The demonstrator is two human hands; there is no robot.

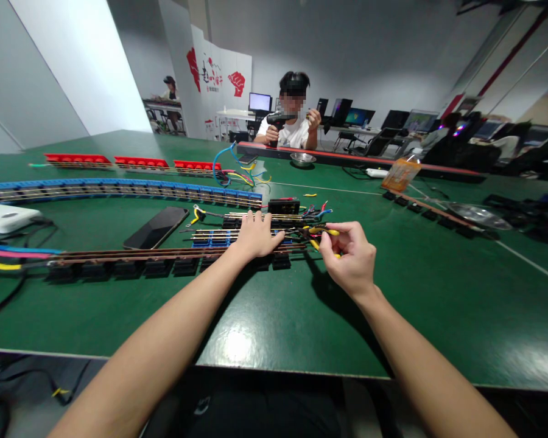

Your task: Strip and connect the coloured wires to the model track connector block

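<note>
My left hand (pixel 257 235) lies with its fingers spread across a short blue strip (pixel 210 238) that carries metal rods. Its fingertips reach a black strip with similar rods (pixel 231 220) just behind. In my right hand (pixel 355 258) is a pair of pliers with yellow handles (pixel 331 232), the fingers wrapped round them. Their jaws point left, at the right end of the blue strip; whether they grip a rod there is too small to tell. A long strip with brown bars on black blocks (pixel 132 255) runs along the near side, partly under my left arm.
Around the strips on the green table (pixel 274 322) are a phone (pixel 158 228), a long blue strip (pixel 119 190), red strips (pixel 141 164) and loose wires (pixel 237 173). Further off are a metal bowl (pixel 302 159) and an orange bottle (pixel 400 172). Opposite, a person (pixel 290 121) holds a tool.
</note>
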